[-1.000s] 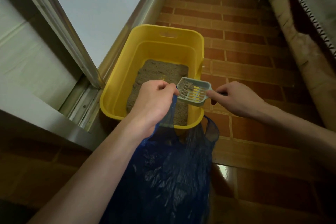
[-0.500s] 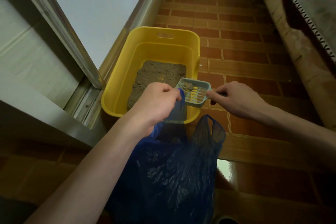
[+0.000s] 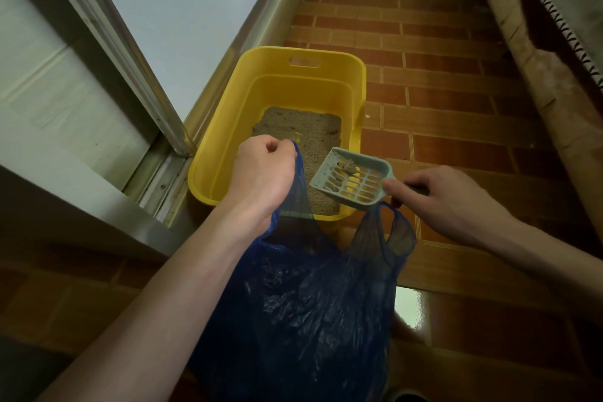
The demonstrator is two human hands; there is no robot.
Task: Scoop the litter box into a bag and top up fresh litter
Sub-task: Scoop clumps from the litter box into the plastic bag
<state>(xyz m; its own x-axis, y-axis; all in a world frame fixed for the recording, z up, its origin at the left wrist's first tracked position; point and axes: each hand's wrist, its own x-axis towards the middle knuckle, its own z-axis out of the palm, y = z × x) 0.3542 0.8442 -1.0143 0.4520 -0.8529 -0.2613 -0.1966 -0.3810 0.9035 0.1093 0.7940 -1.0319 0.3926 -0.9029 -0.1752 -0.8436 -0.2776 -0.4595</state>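
A yellow litter box (image 3: 354, 81) is seen on the tiled floor (image 3: 456, 114) beside a sliding door frame (image 3: 130, 52), with grey litter (image 3: 303, 130) spread over its bottom. A slotted scoop (image 3: 350, 181) is held above the near right corner of the box; its handle is pinched by the curled fingers and thumb of the right hand (image 3: 447, 202), and its long axis runs from the hand at 3 o'clock toward the pan at 9 o'clock. A small clump (image 3: 347, 166) is carried near the far edge of the pan. One handle loop of a blue plastic bag (image 3: 313, 303) is gripped in the closed fist of the left hand (image 3: 264, 173), which is raised at 9 o'clock of the scoop, just beside it. The other loop (image 3: 398, 235) hangs free at about 5 o'clock of the pan.

The bag's mouth lies at 6 o'clock of the scoop, below it and nearer the camera, so the coming tip is judged to depend on the pan being drawn back over that opening; the right hand is the one placed for it. How wide the mouth gapes cannot be made out, since the film sags inward. The bag's bottom is cut off by the frame edge, and no fresh litter supply is visible.
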